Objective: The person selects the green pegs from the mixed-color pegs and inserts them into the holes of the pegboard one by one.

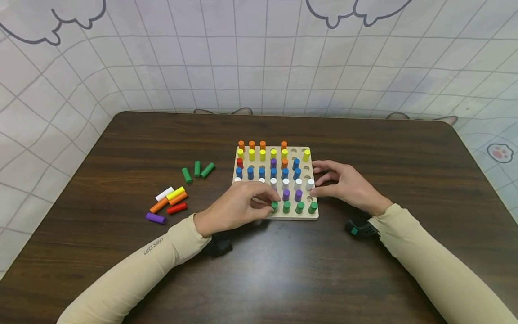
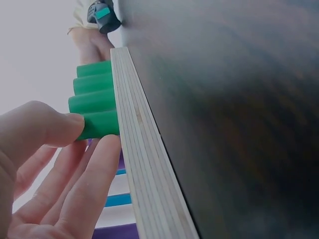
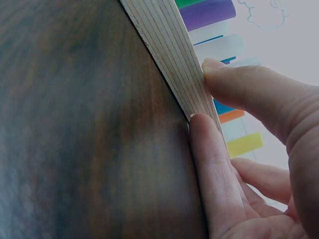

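A square wooden pegboard (image 1: 295,215) lies on the table, filled with rows of coloured pegs. My left hand (image 1: 238,204) reaches over its front left part. Thumb and fingers pinch a green peg (image 2: 102,124), which stands in the front row beside other green pegs (image 2: 92,101). At the right side, my right hand (image 1: 344,186) holds the board by its edge. In the right wrist view, the thumb lies at the board's upper edge and a finger (image 3: 212,164) lies along its layered side. The left hand hides several front left holes.
Left of the board lie loose green pegs (image 1: 197,168). Nearer are loose white (image 1: 164,194), yellow (image 1: 176,193), orange (image 1: 159,205), red (image 1: 176,208) and purple pegs (image 1: 155,218). A patterned white cloth (image 1: 283,58) hangs behind the dark wooden table (image 1: 283,279).
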The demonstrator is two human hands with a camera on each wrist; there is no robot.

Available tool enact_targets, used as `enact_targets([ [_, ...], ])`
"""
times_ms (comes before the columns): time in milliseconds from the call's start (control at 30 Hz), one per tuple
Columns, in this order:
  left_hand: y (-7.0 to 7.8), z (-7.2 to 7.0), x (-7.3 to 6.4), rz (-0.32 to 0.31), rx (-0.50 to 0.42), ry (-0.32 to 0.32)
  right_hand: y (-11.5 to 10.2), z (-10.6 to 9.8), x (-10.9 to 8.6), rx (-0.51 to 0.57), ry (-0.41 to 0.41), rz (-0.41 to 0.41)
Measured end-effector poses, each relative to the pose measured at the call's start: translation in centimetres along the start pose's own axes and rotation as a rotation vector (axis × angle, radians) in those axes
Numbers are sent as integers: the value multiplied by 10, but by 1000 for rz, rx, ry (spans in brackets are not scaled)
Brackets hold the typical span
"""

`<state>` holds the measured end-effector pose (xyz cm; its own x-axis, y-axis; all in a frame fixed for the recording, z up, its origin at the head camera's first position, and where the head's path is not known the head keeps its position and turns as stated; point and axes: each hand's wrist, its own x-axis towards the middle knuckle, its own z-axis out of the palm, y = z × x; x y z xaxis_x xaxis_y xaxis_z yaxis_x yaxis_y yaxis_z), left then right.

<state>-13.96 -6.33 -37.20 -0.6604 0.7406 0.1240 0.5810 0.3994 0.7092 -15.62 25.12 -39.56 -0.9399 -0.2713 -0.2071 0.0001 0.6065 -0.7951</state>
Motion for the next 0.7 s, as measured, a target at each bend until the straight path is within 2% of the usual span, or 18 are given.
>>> enact_targets([
  [433,3,-5,-2,-6,-1,1,0,1,0,6,0,3],
  [700,5,-10,-4,6,21,42,1,1,0,13,2,18],
])
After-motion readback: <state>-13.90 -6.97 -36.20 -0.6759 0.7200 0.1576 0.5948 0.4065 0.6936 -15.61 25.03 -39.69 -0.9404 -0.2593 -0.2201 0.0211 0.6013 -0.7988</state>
